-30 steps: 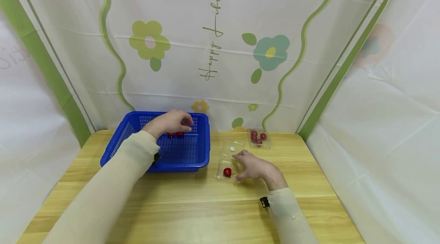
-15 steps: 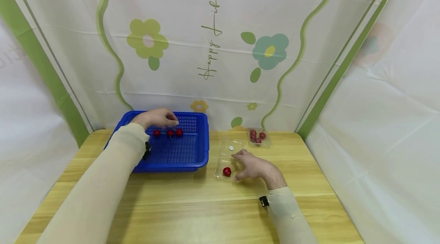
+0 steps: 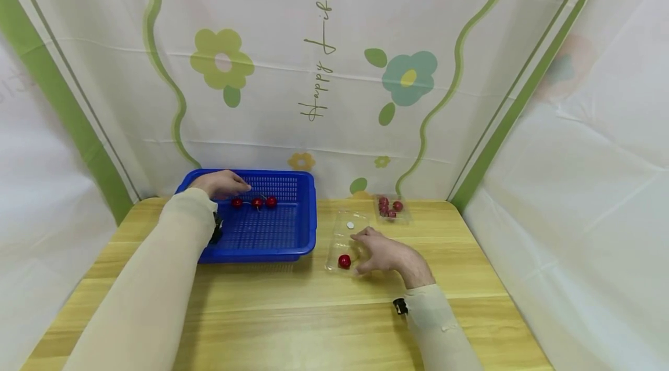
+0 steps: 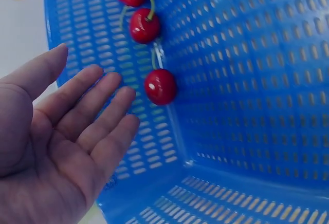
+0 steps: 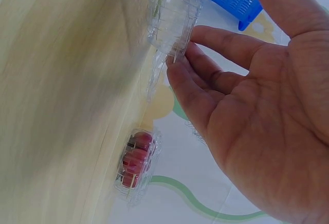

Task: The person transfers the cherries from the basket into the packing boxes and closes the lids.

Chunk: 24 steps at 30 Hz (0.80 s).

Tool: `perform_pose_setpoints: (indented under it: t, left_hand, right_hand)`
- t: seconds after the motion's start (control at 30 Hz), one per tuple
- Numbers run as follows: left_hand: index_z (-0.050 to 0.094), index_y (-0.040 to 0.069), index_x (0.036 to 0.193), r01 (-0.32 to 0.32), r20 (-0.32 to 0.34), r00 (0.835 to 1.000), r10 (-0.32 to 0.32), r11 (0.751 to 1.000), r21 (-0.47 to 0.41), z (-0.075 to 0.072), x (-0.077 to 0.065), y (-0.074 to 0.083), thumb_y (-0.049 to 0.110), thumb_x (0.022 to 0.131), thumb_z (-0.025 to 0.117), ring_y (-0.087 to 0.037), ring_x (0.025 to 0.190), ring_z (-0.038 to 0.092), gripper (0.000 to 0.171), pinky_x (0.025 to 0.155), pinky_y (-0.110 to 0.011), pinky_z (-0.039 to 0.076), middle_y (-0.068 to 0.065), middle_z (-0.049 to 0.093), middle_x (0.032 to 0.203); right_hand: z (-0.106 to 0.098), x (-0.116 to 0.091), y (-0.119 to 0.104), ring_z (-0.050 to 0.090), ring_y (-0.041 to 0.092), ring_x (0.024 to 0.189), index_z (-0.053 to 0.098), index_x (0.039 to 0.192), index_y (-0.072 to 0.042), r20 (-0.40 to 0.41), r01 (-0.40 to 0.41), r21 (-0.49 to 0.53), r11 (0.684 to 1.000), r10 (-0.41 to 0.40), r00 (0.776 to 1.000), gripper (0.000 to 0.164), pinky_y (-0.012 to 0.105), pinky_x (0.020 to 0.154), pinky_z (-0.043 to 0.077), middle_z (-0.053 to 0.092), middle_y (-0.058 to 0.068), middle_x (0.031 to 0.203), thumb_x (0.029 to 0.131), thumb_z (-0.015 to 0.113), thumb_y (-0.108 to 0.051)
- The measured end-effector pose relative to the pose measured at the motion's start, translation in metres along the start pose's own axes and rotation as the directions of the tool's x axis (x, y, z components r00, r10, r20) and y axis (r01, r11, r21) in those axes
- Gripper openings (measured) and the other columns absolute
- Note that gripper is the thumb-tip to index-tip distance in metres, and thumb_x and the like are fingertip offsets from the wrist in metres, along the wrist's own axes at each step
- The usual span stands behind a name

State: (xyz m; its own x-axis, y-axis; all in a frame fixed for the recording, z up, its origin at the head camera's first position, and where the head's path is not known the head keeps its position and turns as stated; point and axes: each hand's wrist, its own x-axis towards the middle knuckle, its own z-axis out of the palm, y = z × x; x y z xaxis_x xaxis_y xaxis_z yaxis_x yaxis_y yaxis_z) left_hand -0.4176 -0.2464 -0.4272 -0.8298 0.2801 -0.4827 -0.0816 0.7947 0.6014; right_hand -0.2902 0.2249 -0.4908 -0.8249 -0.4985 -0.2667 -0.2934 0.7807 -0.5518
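Note:
My left hand (image 3: 223, 183) hovers over the back left of the blue plastic basket (image 3: 305, 231). In the left wrist view its palm (image 4: 56, 157) faces up with loosely extended fingers and nothing in them. Three red cherries with stems, among them one cherry (image 4: 160, 87), lie along the basket's back wall. My right hand (image 3: 389, 256) holds the side of an unfolded clear plastic clamshell box (image 3: 337, 246), thumb at its front and fingertips at the middle fold. One red cherry (image 3: 344, 261) sits in the near half; a white round sticker (image 3: 350, 225) marks the far half.
A second clear box (image 3: 392, 208) with several dark red cherries stands at the back right of the wooden table (image 3: 292, 319). Behind it hangs a white printed curtain (image 3: 282, 40), with further curtains at both sides.
My left hand has drawn back leftward across the basket, and the three cherries there have come into full sight. The right hand and its box have stayed in place.

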Motion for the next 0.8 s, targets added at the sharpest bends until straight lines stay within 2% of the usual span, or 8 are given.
perform_pose_setpoints:
  t: [0.1, 0.23, 0.37, 0.6, 0.7, 0.8]
  left_hand:
    - [0.035, -0.018, 0.174, 0.007, 0.033, 0.999, -0.006, 1.000, -0.020, 0.002, -0.007, 0.000, 0.026, 0.127, 0.046, -0.060, 0.175, 0.029, 0.065, 0.145, -0.067, 0.035, -0.042, 0.030, 0.184]
    - [0.036, -0.019, 0.173, 0.018, 0.065, 0.998, -0.017, 1.000, -0.011, 0.005, -0.012, 0.001, 0.023, 0.127, 0.044, -0.062, 0.175, 0.027, 0.063, 0.145, -0.069, 0.033, -0.043, 0.028, 0.184]
    - [0.049, -0.016, 0.168, 0.047, 0.054, 0.997, -0.050, 0.998, 0.044, 0.006, -0.004, -0.004, 0.026, 0.126, 0.053, -0.062, 0.172, 0.036, 0.060, 0.141, -0.070, 0.040, -0.042, 0.038, 0.181]
    - [0.064, -0.012, 0.157, 0.031, 0.065, 0.997, -0.038, 0.993, 0.116, 0.011, -0.003, -0.004, 0.020, 0.119, 0.066, -0.054, 0.159, 0.058, 0.050, 0.133, -0.063, 0.054, -0.036, 0.061, 0.167]
    - [0.071, -0.010, 0.149, 0.036, 0.060, 0.997, -0.043, 0.993, 0.116, 0.013, -0.005, -0.004, 0.015, 0.114, 0.075, -0.044, 0.144, 0.070, 0.044, 0.129, -0.060, 0.058, -0.029, 0.074, 0.151]
    - [0.076, -0.008, 0.137, 0.048, 0.057, 0.997, -0.054, 0.993, 0.107, 0.015, -0.005, -0.004, 0.010, 0.109, 0.082, -0.031, 0.122, 0.073, 0.034, 0.116, -0.052, 0.065, -0.018, 0.080, 0.128]
  right_hand:
    - [0.000, 0.000, 0.000, 0.061, 0.042, 0.150, 0.051, 0.173, 0.003, 0.003, 0.001, 0.005, 1.000, -0.001, 1.000, 0.094, 0.065, 0.132, 0.053, 0.056, 0.025, 0.166, 0.093, 0.099, -0.015]
    - [0.000, 0.001, 0.000, 0.061, 0.042, 0.150, 0.051, 0.173, 0.002, 0.003, -0.005, 0.011, 1.000, 0.005, 1.000, 0.095, 0.065, 0.131, 0.054, 0.056, 0.025, 0.166, 0.093, 0.099, -0.014]
    - [0.000, 0.001, -0.001, 0.061, 0.041, 0.150, 0.051, 0.173, 0.002, 0.001, -0.011, 0.009, 1.000, 0.011, 1.000, 0.095, 0.064, 0.131, 0.054, 0.056, 0.025, 0.167, 0.092, 0.099, -0.015]
    - [-0.001, 0.000, -0.001, 0.061, 0.041, 0.150, 0.052, 0.173, 0.002, 0.001, -0.010, 0.007, 1.000, 0.010, 1.000, 0.095, 0.065, 0.131, 0.054, 0.056, 0.024, 0.166, 0.093, 0.099, -0.015]
    - [-0.001, 0.000, -0.001, 0.062, 0.041, 0.149, 0.052, 0.173, 0.002, 0.001, -0.009, 0.012, 1.000, 0.009, 1.000, 0.094, 0.065, 0.131, 0.054, 0.057, 0.024, 0.166, 0.093, 0.099, -0.015]
    - [-0.001, 0.000, -0.001, 0.062, 0.040, 0.148, 0.051, 0.173, 0.002, 0.003, -0.006, 0.019, 1.000, 0.006, 1.000, 0.094, 0.065, 0.130, 0.054, 0.057, 0.024, 0.165, 0.093, 0.098, -0.015]
